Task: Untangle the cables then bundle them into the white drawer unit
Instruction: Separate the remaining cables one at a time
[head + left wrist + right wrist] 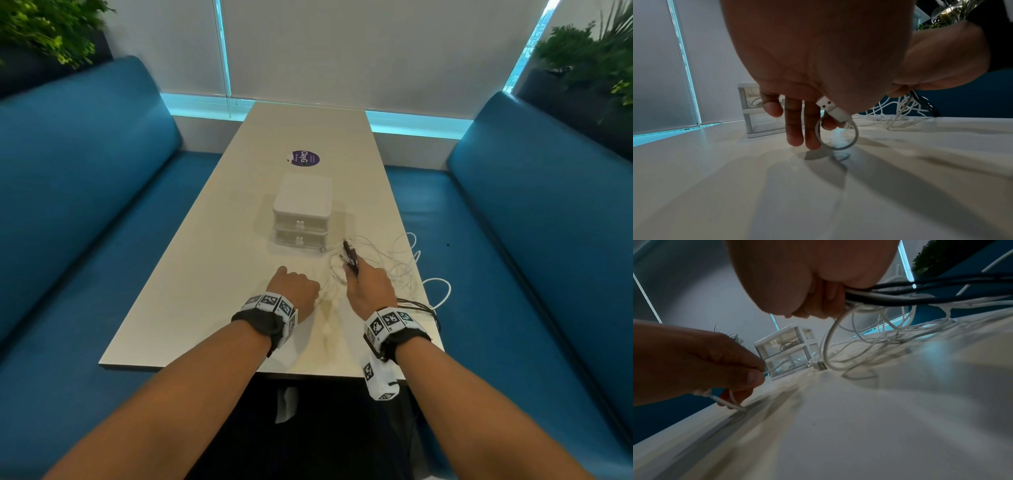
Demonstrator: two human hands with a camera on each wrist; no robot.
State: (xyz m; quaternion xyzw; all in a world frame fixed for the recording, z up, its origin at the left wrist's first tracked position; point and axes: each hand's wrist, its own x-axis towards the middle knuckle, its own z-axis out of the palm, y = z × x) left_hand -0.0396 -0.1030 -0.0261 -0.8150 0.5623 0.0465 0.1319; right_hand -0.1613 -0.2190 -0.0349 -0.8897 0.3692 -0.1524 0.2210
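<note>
The white drawer unit (302, 212) stands mid-table with both drawers closed; it also shows in the wrist views (752, 113) (786, 352). A tangle of white cables (394, 263) lies to its right. My left hand (296, 289) pinches a white cable, whose USB plug (830, 109) sticks out under my palm with a small loop (838, 139) below it. My right hand (364, 282) grips a bunch of black cables (910, 296) together with white strands, black plugs (351, 255) sticking up from the fist. Another white USB plug (820, 368) lies on the table by the unit.
A round purple sticker (306, 158) lies behind the unit. White cable loops (440, 291) and black cable (424, 307) hang over the table's right edge. Blue benches (531, 240) flank the table, with plants (44, 31) in the back corners.
</note>
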